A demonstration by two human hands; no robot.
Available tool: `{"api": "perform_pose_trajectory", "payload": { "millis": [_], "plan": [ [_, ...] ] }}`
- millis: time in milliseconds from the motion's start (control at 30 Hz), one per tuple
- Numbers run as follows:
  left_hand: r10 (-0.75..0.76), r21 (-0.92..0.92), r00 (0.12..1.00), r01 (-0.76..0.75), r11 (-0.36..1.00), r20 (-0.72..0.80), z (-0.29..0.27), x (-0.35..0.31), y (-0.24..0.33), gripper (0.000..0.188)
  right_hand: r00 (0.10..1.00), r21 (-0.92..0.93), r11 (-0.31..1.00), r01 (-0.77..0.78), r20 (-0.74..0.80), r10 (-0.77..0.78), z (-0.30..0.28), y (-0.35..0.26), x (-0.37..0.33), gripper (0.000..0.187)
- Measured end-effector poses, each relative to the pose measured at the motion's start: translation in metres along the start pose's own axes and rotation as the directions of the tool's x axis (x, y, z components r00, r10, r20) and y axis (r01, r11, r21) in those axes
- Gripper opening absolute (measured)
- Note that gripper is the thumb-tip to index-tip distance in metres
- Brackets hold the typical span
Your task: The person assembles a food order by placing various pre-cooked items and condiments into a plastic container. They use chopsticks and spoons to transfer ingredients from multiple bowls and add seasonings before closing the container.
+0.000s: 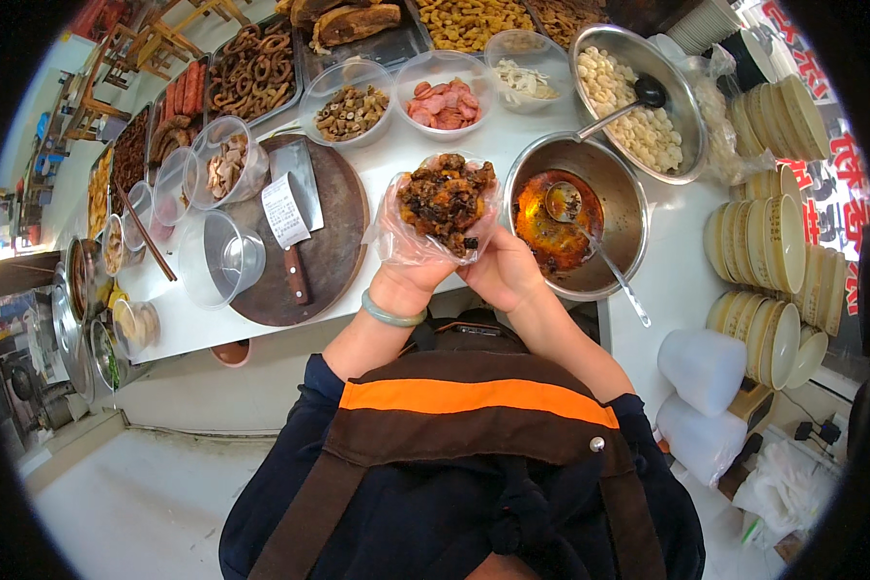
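Since the saucy food [447,205] could spill, my left hand [406,278] grips its clear plastic [390,228]; my right hand [506,273] presumably steadies it, that grip too hidden to tell.

Bare tabletop [512,133] is running between the pink-slice tub [445,134] and oily bowl [626,198] (a ladle [617,268] is obstructing its near rim).

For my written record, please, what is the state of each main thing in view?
Left hand: at the plastic, fingers mostly hidden
Right hand: against the plastic
Clear plastic: around the dark food
Dark food: held up
Cleaver: lying on the round board
Paper slip: across the cleaver
Sauce bowl: uncovered, partly filled
Metal ladle: resting in the bowl
Cream bowls: stacked
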State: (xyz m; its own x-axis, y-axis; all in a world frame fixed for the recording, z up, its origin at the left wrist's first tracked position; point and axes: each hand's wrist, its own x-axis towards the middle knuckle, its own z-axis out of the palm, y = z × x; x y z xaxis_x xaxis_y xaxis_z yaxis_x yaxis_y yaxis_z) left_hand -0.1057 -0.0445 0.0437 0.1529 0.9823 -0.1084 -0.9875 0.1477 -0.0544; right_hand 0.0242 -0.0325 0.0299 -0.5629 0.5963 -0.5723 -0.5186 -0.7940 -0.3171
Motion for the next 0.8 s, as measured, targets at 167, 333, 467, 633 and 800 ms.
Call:
{"api": "perform_pose_trajectory", "payload": {
  "millis": [167, 333, 467, 633, 800],
  "plan": [
    [-0.021, -0.114, 0.990, 0.005, 0.994, -0.136, -0.004, -0.011, 0.023, 0.044, 0.981, -0.025, 0.981, 0.192, 0.049, -0.190, 0.003, -0.005, -0.003, 0.008],
    [0.030, -0.002, 0.988, -0.030, 1.000, -0.150, -0.017, -0.014, 0.033, 0.045, 0.957, -0.113, 0.950, 0.289, 0.035, -0.287, 0.019, 0.000, -0.009, 0.004],
    [0.075, 0.120, 0.986, -0.057, 0.991, -0.147, -0.030, -0.018, 0.040, 0.042, 0.949, -0.179, 0.934, 0.311, -0.006, -0.317, 0.031, 0.006, -0.006, 0.003],
    [0.164, 0.365, 0.969, -0.087, 0.927, -0.185, -0.050, -0.027, 0.050, 0.037, 0.933, -0.257, 0.904, 0.343, -0.019, -0.359, 0.024, 0.008, 0.006, 0.002],
    [0.212, 0.538, 0.940, -0.037, 0.842, -0.267, -0.075, -0.033, 0.054, 0.036, 0.923, -0.375, 0.854, 0.361, 0.014, -0.384, 0.004, 0.015, 0.025, 0.003]
  ]
}}
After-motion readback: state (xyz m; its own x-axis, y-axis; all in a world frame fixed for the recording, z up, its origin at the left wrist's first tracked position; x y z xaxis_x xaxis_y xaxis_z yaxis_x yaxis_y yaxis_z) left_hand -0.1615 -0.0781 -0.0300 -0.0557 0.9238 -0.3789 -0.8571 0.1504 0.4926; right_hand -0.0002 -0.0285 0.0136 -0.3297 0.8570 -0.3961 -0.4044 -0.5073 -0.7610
